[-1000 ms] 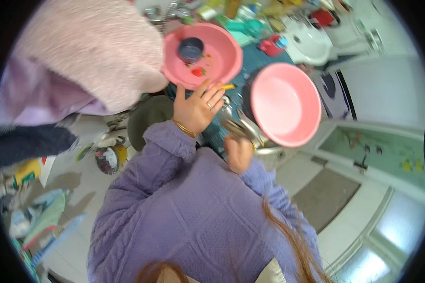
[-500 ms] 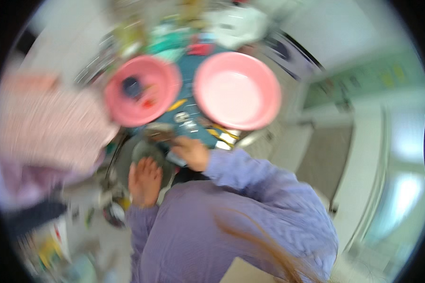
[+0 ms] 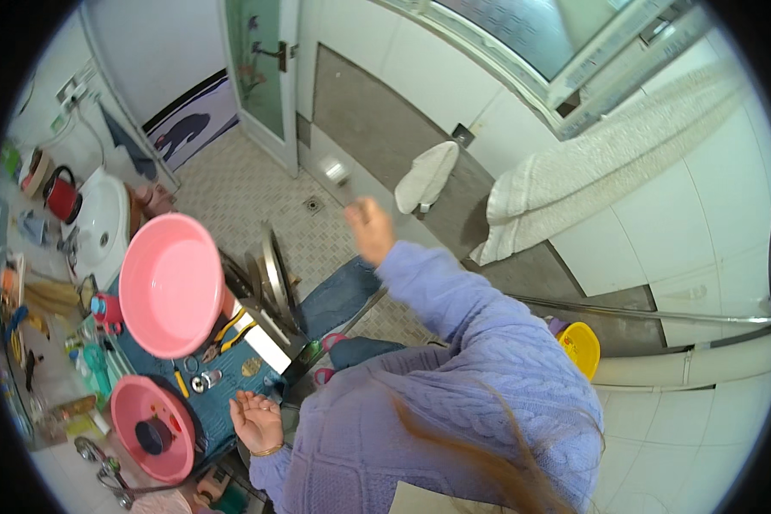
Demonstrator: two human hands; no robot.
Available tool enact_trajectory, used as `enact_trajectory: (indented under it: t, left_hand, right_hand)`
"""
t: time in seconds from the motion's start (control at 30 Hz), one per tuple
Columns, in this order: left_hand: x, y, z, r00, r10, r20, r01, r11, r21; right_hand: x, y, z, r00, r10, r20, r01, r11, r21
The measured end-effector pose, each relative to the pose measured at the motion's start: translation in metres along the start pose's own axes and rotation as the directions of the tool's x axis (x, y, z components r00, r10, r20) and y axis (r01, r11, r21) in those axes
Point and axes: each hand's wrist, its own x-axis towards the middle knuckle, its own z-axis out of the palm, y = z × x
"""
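Right hand (image 3: 370,230) swung toward twelve o'clock, clear of dark-blue cloth (image 3: 214,411).
Clutches blurred silver-headed tool (image 3: 335,172); left hand (image 3: 258,421) slack, empty.

Farther basin (image 3: 173,291), nearer basin (image 3: 139,398), both on our left.
We have a bowl (image 3: 152,436) in the nearer, pliers (image 3: 236,331) right of the farther, tool (image 3: 335,172) in our right hand (image 3: 371,231), towel (image 3: 574,176) farther right.

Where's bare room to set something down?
Blue cloth between small pink basin and left hand; tiled floor between glass door and large pink basin. Crowded: cloth beside the large basin, with yellow-handled pliers, yellow stick, round silver piece.
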Motion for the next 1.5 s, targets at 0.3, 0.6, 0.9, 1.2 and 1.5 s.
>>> enact_trajectory:
  t: [0.3, 0.6, 0.9, 1.2, 1.5]
  left_hand:
    - [0.077, -0.088, 0.075, 0.982, -0.191, 0.000, 0.188, 0.966, 0.177]
    - [0.115, -0.160, 0.140, 0.941, -0.327, 0.090, 0.301, 0.927, 0.222]
    - [0.121, -0.177, 0.155, 0.938, -0.342, 0.061, 0.312, 0.906, 0.286]
    - [0.107, -0.175, 0.209, 0.968, -0.127, 0.215, -0.043, 0.763, 0.645]
    - [0.110, -0.182, 0.267, 0.930, -0.077, 0.360, -0.274, 0.506, 0.818]
  right_hand:
    - [0.196, 0.035, -0.264, 0.638, -0.169, -0.751, 0.026, 0.980, -0.198]
    - [0.227, 0.095, -0.296, 0.748, 0.156, -0.645, -0.133, 0.988, 0.084]
    - [0.236, 0.132, -0.293, 0.721, 0.062, -0.691, -0.155, 0.985, -0.073]
    - [0.225, 0.096, -0.271, 0.791, 0.284, -0.543, 0.107, 0.808, 0.579]
    - [0.166, 0.005, -0.181, 0.974, 0.031, 0.226, -0.212, 0.493, 0.844]
